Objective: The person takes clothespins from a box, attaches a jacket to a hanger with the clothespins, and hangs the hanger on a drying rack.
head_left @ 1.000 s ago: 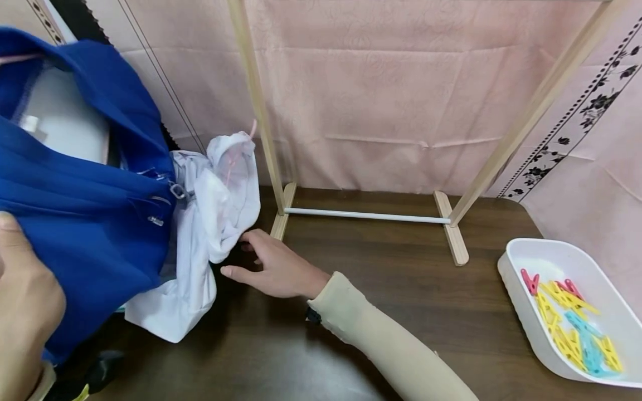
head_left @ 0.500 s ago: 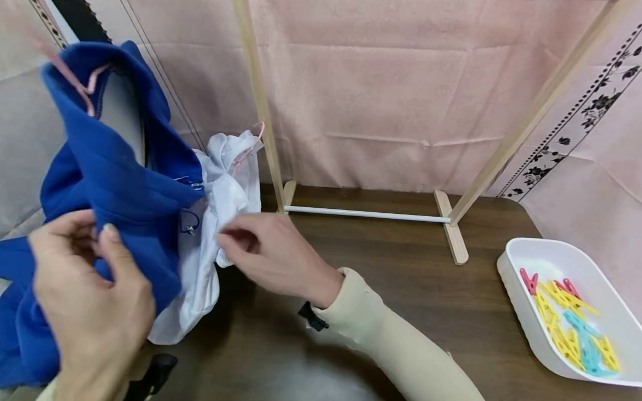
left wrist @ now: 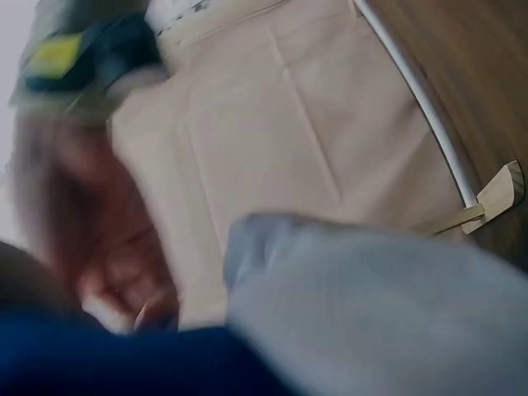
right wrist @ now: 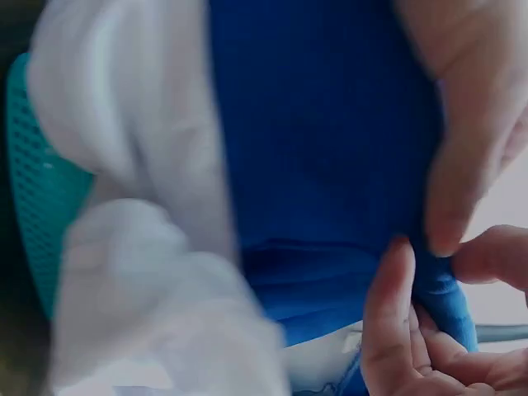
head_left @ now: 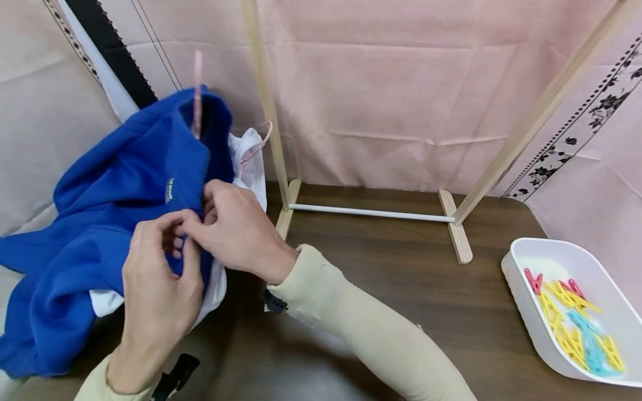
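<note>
A blue jacket [head_left: 125,172] hangs gathered in my hands at the left, a pink hanger [head_left: 198,94] sticking up from its neck opening. My left hand [head_left: 163,278] pinches the front edge of the jacket between thumb and fingers. Right beside it, my right hand [head_left: 246,228] pinches the same edge, the fingertips of both hands meeting. In the right wrist view, fingers [right wrist: 392,322] grip the blue cloth from two sides. Behind the jacket a white garment [head_left: 256,167] shows, with a second pink hanger hook [head_left: 268,133] at its top.
A wooden rack with a left post [head_left: 268,100], a right post [head_left: 531,128] and a low white bar [head_left: 371,212] stands on the brown table [head_left: 381,289]. At the right, a white tub [head_left: 516,301] holds several clothespins [head_left: 572,340]. A teal basket [right wrist: 37,190] shows behind the clothes.
The blue jacket has swung right and turned over, now covering much of the white garment. My left hand has moved right; my right hand has come off the white garment's side to the jacket edge.
</note>
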Available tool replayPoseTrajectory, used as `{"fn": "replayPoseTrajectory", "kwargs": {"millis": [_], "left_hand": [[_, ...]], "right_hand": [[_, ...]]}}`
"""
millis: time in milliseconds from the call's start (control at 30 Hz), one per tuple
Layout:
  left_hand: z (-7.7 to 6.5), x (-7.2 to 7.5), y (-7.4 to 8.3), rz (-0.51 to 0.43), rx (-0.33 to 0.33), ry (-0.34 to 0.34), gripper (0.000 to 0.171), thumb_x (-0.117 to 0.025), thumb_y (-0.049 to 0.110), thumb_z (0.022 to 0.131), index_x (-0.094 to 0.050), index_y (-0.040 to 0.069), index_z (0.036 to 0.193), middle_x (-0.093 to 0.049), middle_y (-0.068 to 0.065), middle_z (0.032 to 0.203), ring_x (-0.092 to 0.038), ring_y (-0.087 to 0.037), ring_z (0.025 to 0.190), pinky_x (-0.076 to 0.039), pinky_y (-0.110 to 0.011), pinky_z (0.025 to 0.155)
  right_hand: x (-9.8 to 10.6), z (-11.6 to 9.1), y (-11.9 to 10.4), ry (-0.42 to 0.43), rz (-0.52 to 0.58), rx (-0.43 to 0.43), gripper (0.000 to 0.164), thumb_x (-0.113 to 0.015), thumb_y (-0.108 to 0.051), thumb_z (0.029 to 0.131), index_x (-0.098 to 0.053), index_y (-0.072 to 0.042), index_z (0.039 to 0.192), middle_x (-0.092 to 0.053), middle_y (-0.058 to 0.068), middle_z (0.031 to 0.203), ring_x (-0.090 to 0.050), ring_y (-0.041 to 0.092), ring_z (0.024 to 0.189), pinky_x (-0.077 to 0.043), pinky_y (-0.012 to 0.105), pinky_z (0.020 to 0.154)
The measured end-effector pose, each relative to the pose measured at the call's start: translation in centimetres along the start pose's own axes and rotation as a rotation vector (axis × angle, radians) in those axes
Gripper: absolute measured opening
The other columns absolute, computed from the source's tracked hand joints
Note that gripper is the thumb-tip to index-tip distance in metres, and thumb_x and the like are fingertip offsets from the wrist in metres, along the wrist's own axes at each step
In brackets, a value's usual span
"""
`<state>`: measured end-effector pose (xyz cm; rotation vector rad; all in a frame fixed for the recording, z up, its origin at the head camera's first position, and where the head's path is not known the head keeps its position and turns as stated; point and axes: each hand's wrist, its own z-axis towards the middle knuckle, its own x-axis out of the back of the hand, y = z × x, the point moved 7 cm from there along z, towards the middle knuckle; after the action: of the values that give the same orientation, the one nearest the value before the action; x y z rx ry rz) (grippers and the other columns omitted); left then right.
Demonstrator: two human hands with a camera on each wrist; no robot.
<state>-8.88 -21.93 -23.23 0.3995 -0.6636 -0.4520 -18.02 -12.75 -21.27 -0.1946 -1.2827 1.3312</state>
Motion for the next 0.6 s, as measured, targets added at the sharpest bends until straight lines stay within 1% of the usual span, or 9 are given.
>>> {"fn": "replayPoseTrajectory", "kwargs": {"millis": [67, 133, 200, 233, 300, 400, 467, 500, 600], "left_hand": [[0.3, 0.0, -0.3, 0.014, -0.046, -0.134, 0.034, -0.063, -0.002, 0.095, -0.062, -0.002, 0.129, -0.062, -0.02, 0.113, -0.056, -0.026, 0.095, -0.039, -0.019, 0.08], [0.7, 0.5, -1.1, 0.061, -0.078, -0.274, 0.033, -0.065, -0.001, 0.095, -0.065, 0.002, 0.128, -0.062, -0.017, 0.116, -0.056, -0.028, 0.101, -0.04, -0.024, 0.085], [1.3, 1.5, -2.8, 0.152, -0.104, -0.373, 0.037, -0.07, 0.0, 0.092, -0.064, 0.001, 0.128, -0.059, -0.022, 0.121, -0.052, -0.038, 0.11, -0.04, -0.04, 0.094], [1.7, 2.1, -4.2, 0.222, -0.097, -0.423, 0.042, -0.073, 0.001, 0.09, -0.061, 0.0, 0.131, -0.055, -0.027, 0.124, -0.048, -0.044, 0.114, -0.038, -0.05, 0.096], [2.4, 3.0, -7.9, 0.344, -0.025, -0.54, 0.063, -0.079, 0.007, 0.088, -0.048, -0.004, 0.142, -0.042, -0.038, 0.136, -0.036, -0.057, 0.121, -0.03, -0.069, 0.096], [3.0, 3.4, -14.1, 0.442, 0.113, -0.765, 0.105, -0.085, 0.031, 0.084, -0.019, -0.008, 0.156, -0.012, -0.049, 0.151, -0.014, -0.07, 0.134, -0.017, -0.081, 0.104], [3.1, 3.2, -17.6, 0.424, 0.222, -0.933, 0.121, -0.082, 0.045, 0.084, -0.003, -0.006, 0.16, 0.006, -0.048, 0.156, 0.0, -0.073, 0.138, -0.012, -0.084, 0.104], [3.1, 3.0, -18.9, 0.386, 0.25, -1.0, 0.125, -0.082, 0.048, 0.083, 0.002, -0.004, 0.161, 0.013, -0.047, 0.157, 0.007, -0.073, 0.139, -0.009, -0.085, 0.104], [3.5, 2.9, -21.6, 0.328, 0.285, -1.12, 0.127, -0.084, 0.045, 0.081, 0.003, 0.003, 0.162, 0.021, -0.043, 0.158, 0.014, -0.072, 0.14, -0.01, -0.086, 0.101]], "right_hand": [[-0.1, 0.0, 1.5, -0.015, 0.055, -0.07, 0.017, -0.067, -0.026, 0.096, -0.059, -0.012, 0.091, -0.061, -0.004, 0.072, -0.056, 0.003, 0.064, -0.045, 0.016, 0.055], [-0.3, -0.1, 2.7, -0.036, 0.114, -0.128, 0.016, -0.066, -0.023, 0.097, -0.058, -0.01, 0.094, -0.059, -0.001, 0.074, -0.056, 0.007, 0.065, -0.045, 0.018, 0.056], [-0.4, 0.0, 3.4, -0.065, 0.181, -0.158, 0.014, -0.063, -0.021, 0.099, -0.057, -0.009, 0.096, -0.059, 0.002, 0.075, -0.059, 0.012, 0.065, -0.047, 0.02, 0.056], [-0.5, 0.0, 3.5, -0.084, 0.214, -0.159, 0.014, -0.062, -0.02, 0.099, -0.055, -0.007, 0.097, -0.06, 0.004, 0.074, -0.062, 0.014, 0.064, -0.048, 0.021, 0.056], [-0.5, 0.0, 3.4, -0.124, 0.265, -0.142, 0.014, -0.061, -0.018, 0.1, -0.053, -0.006, 0.098, -0.063, 0.005, 0.074, -0.067, 0.017, 0.064, -0.052, 0.023, 0.057], [-0.5, 0.0, 2.9, -0.161, 0.294, -0.085, 0.014, -0.06, -0.014, 0.1, -0.049, -0.006, 0.097, -0.067, 0.006, 0.074, -0.072, 0.017, 0.063, -0.056, 0.025, 0.06], [-0.4, 0.0, 2.4, -0.162, 0.288, -0.031, 0.013, -0.059, -0.012, 0.099, -0.048, -0.006, 0.096, -0.066, 0.005, 0.073, -0.07, 0.014, 0.062, -0.056, 0.024, 0.061], [-0.3, 0.0, 2.1, -0.155, 0.281, -0.003, 0.012, -0.059, -0.011, 0.098, -0.047, -0.007, 0.095, -0.064, 0.005, 0.074, -0.068, 0.013, 0.063, -0.055, 0.023, 0.061], [-0.1, -0.1, 1.6, -0.127, 0.271, 0.062, 0.012, -0.058, -0.011, 0.097, -0.047, -0.007, 0.094, -0.057, 0.005, 0.075, -0.061, 0.014, 0.066, -0.051, 0.021, 0.06]]}}
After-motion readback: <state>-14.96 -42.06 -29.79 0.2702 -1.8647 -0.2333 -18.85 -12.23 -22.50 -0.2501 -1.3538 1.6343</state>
